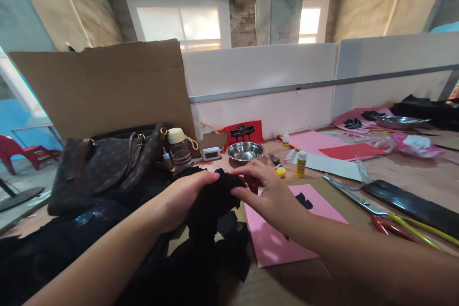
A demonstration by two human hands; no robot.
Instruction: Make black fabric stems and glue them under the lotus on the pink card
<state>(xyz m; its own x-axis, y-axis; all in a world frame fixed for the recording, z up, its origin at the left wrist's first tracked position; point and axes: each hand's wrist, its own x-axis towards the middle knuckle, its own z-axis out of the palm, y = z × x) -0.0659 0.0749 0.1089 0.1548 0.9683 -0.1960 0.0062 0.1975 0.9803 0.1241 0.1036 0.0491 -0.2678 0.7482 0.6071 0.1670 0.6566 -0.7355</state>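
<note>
Black fabric (215,196) is gathered up between my two hands above the table. My left hand (182,196) is closed on it, thumb lying along the top. At its right edge my right hand (265,191) pinches the cloth between thumb and fingers. Under my right forearm lies a pink sheet (268,244) with a small black cut piece (304,200) on it. More dark cloth spreads below my hands and hangs toward me.
Scissors (369,205) and a long black case (412,203) lie at right. Behind my hands stand a metal bowl (245,151), a yellow glue bottle (301,164) and a white digital device (211,153). A brown handbag (100,167) and a clear bottle (180,150) stand at left.
</note>
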